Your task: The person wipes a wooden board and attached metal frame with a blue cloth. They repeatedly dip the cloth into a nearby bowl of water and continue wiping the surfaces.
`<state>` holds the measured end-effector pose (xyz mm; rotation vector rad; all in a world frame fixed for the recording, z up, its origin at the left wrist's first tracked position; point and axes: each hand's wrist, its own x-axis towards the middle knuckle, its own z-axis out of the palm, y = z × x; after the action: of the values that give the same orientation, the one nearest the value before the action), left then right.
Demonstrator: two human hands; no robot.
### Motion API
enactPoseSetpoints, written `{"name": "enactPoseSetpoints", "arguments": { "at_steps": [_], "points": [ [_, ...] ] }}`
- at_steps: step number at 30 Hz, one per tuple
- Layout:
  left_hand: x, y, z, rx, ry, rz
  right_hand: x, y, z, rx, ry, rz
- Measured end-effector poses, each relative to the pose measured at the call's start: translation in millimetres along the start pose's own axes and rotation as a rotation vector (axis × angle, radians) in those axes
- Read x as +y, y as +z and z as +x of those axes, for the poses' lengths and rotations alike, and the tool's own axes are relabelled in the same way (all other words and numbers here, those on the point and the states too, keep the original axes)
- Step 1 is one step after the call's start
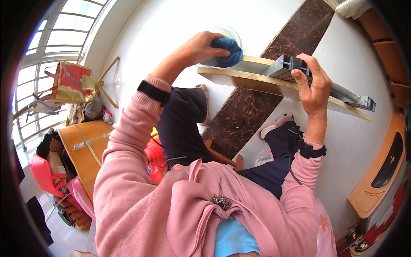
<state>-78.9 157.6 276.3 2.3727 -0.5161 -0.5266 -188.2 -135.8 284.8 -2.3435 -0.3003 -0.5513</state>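
Observation:
Bunched in my left hand (204, 48) is a blue cloth (228, 53), held over the near rim of a pale round basin (232, 31) on the floor. My right hand (313, 84) grips the metal bracket (284, 67) of a folding wooden board (250, 80), thumb on one side and fingers on the other. The board is tilted and runs from near the cloth out to the right. A metal tube (345, 91) joins the bracket to another metal fitting (366, 102) at the far right. The basin is partly hidden by the cloth and hand.
A wooden stool (220, 154) shows beneath me. To the left stand an orange wooden cabinet (85, 144), a red and gold bag (72, 82) and a barred window. A wooden furniture piece (362, 196) with a dark oval panel is at the right. A dark marbled strip crosses the white floor.

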Motion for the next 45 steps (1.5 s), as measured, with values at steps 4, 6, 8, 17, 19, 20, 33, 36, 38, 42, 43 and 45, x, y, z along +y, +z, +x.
{"name": "enactPoseSetpoints", "arguments": {
  "at_steps": [4,6,8,17,19,20,33,36,38,42,43,45],
  "points": [
    [28,22,31,-0.099,0.082,0.085,1,3,0,-0.001,-0.008,0.006],
    [44,43,52,-0.107,0.163,0.044,1,3,0,0.004,-0.014,-0.002],
    [53,60,67,-0.104,0.068,0.03,2,3,1,0.014,-0.034,-0.02],
    [29,1,-6,0.336,0.245,-0.65,7,6,5,0.021,0.041,-0.032],
    [10,-21,-47,0.481,0.317,-0.673,8,6,5,0.044,0.02,-0.039],
    [-1,-26,-64,0.481,0.272,-0.616,9,5,5,0.029,0.024,-0.026],
    [-27,10,-64,0.269,-0.039,0.069,10,5,4,0.03,0.051,-0.038],
    [-14,22,-53,0.392,0.223,0.376,11,6,4,0.047,0.032,-0.028],
    [3,46,-44,0.385,0.206,0.355,11,6,4,0.05,0.03,-0.025],
    [36,85,-32,0.408,0.319,0.27,11,5,1,0.039,0.018,-0.022],
    [37,83,-34,0.438,0.315,0.245,11,5,1,0.046,0.014,-0.023],
    [29,71,-42,0.369,0.325,0.201,11,6,1,0.075,-0.045,-0.03]
  ]
}}
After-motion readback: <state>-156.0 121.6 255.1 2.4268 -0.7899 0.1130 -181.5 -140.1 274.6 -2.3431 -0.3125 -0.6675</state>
